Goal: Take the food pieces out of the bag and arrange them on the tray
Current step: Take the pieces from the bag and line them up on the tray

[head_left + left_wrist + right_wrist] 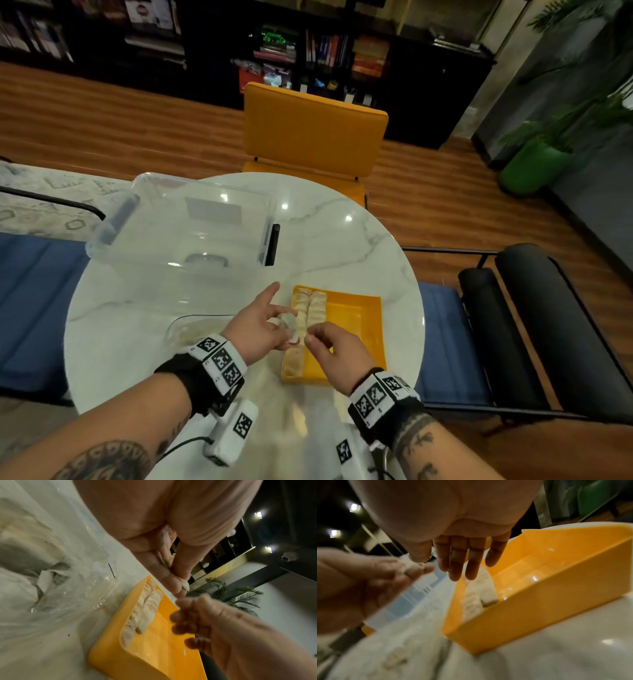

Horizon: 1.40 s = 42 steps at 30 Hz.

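My left hand (279, 327) pinches a pale dumpling (290, 323) between thumb and fingers, just above the left edge of the yellow tray (359, 318). The same dumpling (185, 586) pokes out past the fingertips in the left wrist view. My right hand (313, 337) reaches in from the right with its fingers (462, 563) loosely extended; its thumb tip sits right at the held dumpling (407, 563). Two rows of dumplings (310, 306) lie along the tray's left side. The clear plastic bag (60, 588) lies on the table, left of the tray, with pale pieces inside.
A large clear storage box (185, 222) stands at the back left of the round marble table (359, 236). An orange chair (315, 130) stands behind the table. The tray's right half (539, 577) is bare.
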Available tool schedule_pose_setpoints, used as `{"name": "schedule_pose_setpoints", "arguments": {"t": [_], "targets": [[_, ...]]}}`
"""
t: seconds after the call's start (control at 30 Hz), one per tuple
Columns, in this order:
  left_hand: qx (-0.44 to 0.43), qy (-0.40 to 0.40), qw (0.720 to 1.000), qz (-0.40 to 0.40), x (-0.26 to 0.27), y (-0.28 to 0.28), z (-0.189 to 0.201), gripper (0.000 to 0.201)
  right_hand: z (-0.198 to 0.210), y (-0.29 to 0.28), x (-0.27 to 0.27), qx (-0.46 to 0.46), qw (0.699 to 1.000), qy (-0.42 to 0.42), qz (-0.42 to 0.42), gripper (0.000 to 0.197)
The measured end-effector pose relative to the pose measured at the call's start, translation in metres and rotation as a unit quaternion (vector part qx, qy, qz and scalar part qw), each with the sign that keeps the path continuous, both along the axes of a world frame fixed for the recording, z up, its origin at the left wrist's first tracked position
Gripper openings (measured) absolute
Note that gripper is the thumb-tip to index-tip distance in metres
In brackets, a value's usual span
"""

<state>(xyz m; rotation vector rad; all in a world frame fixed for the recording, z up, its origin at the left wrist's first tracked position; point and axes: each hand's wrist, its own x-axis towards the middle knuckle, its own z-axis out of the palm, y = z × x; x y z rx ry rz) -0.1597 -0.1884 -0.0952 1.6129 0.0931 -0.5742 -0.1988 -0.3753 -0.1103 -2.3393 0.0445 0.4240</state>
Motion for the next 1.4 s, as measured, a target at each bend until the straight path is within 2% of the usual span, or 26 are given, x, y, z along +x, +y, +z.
{"name": "schedule_pose_setpoints", "arguments": {"t": [0.13,0.23,0.37,0.43,0.57,0.63,0.7,0.8,0.83,0.97,1.07,1.1,1.13,1.23,1.27,1.4], "targets": [[0.048,-0.053,0.993,-0.097,-0.004,-0.005,0.01,0.111,0.017,0.011,0.013,0.124,0.989,0.027,-0.07,0.046],[0.07,-0.089,0.984,-0.136,-0.006,-0.007,0.017,0.115,0.023,0.013,0.015,0.204,0.973,0.029,-0.099,0.028],[0.067,-0.099,0.992,-0.05,-0.001,-0.008,0.014,0.104,0.027,0.012,0.013,0.309,0.93,0.028,-0.197,0.008],[0.045,-0.092,0.995,0.005,0.002,-0.007,0.011,0.098,0.026,0.012,0.011,0.344,0.909,0.042,-0.23,0.01],[-0.01,-0.102,0.99,0.094,0.006,-0.009,0.013,0.088,0.025,0.012,0.005,0.357,0.905,0.074,-0.22,0.019],[-0.027,-0.086,0.991,0.102,0.007,-0.011,0.013,0.085,0.025,0.012,0.003,0.385,0.893,0.076,-0.222,0.02],[-0.029,-0.066,0.993,0.093,0.009,-0.013,0.013,0.069,0.027,0.012,0.002,0.403,0.885,0.07,-0.224,0.019],[-0.012,-0.084,0.993,0.088,0.01,-0.014,0.016,0.022,0.026,0.011,0.001,0.389,0.894,0.067,-0.213,0.018],[-0.002,-0.097,0.991,0.089,0.011,-0.014,0.016,0.016,0.025,0.01,0.001,0.377,0.901,0.068,-0.205,0.018],[0.055,-0.164,0.983,0.058,0.012,-0.016,0.018,0.022,0.02,0.004,0.003,0.321,0.926,0.07,-0.183,0.024],[0.101,-0.21,0.973,0.011,0.01,-0.017,0.019,0.031,0.022,-0.002,0.005,0.287,0.944,0.026,-0.164,0.05],[0.106,-0.22,0.97,-0.003,0.009,-0.017,0.019,0.035,0.026,-0.003,0.007,0.285,0.946,0.014,-0.156,0.053],[0.111,-0.23,0.967,-0.015,0.009,-0.018,0.019,0.04,0.03,-0.005,0.008,0.281,0.949,-0.002,-0.146,0.049],[0.122,-0.243,0.962,-0.039,0.009,-0.021,0.018,0.046,0.04,-0.008,0.015,0.233,0.965,-0.052,-0.112,0.01],[0.115,-0.237,0.964,-0.041,0.008,-0.023,0.017,0.047,0.041,-0.008,0.018,0.22,0.967,-0.063,-0.108,0.002],[0.092,-0.196,0.974,-0.059,0.007,-0.027,0.011,0.049,0.04,-0.012,0.025,0.25,0.957,-0.071,-0.131,0.006]]}}
